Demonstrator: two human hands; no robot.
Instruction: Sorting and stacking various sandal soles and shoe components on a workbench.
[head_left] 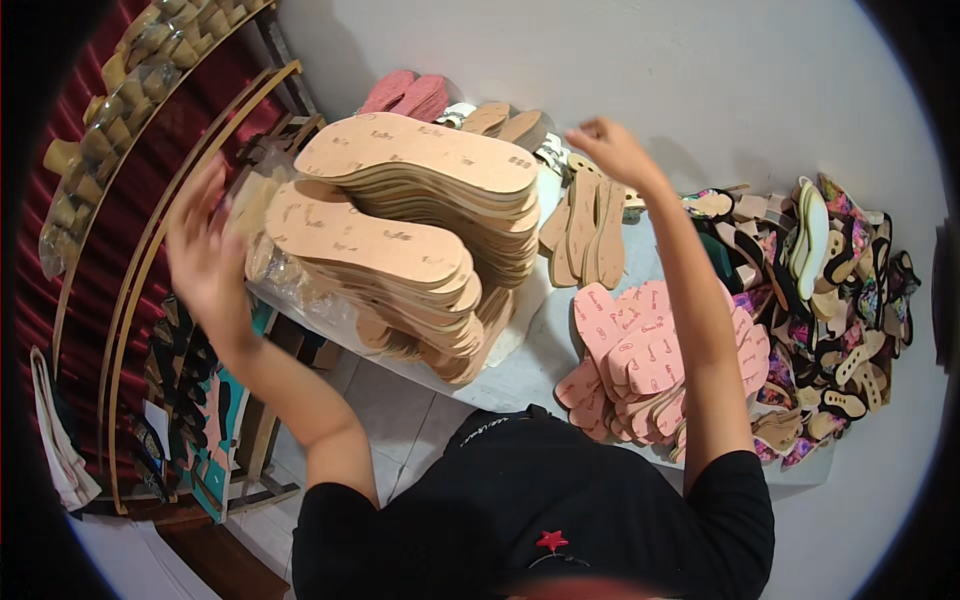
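While the left hand (205,255) lies open against the tall stack of tan insoles (400,235), the right hand (612,150) hovers loosely curled and empty above the upright soles (585,230).

The single head view looks steeply down, close over a table (520,375) of stacked insoles (420,160).

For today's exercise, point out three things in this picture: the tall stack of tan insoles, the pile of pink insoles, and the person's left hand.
Tall stack of tan insoles (420,150): head view, top insole's middle.
Pile of pink insoles (640,350): head view, an upper insole.
Left hand (205,255): head view, back of the hand.
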